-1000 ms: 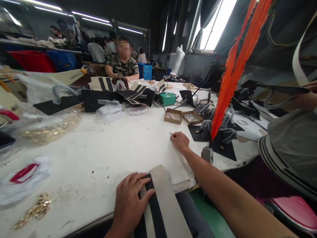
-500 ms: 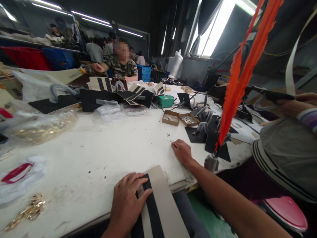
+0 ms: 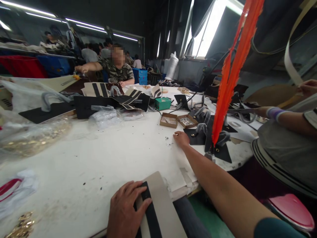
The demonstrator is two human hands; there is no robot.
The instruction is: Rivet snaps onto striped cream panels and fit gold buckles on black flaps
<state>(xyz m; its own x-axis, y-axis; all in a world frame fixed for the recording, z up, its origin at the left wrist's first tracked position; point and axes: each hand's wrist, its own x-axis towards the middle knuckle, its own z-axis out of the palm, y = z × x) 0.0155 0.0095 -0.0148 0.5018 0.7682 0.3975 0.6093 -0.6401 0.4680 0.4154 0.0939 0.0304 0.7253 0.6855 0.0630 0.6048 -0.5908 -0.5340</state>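
flat now, left hand (image 3: 126,211) on striped panel (image 3: 158,211)

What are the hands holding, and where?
The left hand lies flat on the striped beige panel, fingers across its black stripe, pressing, not gripping. The right hand rests curled on the white table; whether it pinches anything cannot be told.

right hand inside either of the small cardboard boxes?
No, the right hand rests on the white table, short of the small cardboard boxes, which sit farther out.
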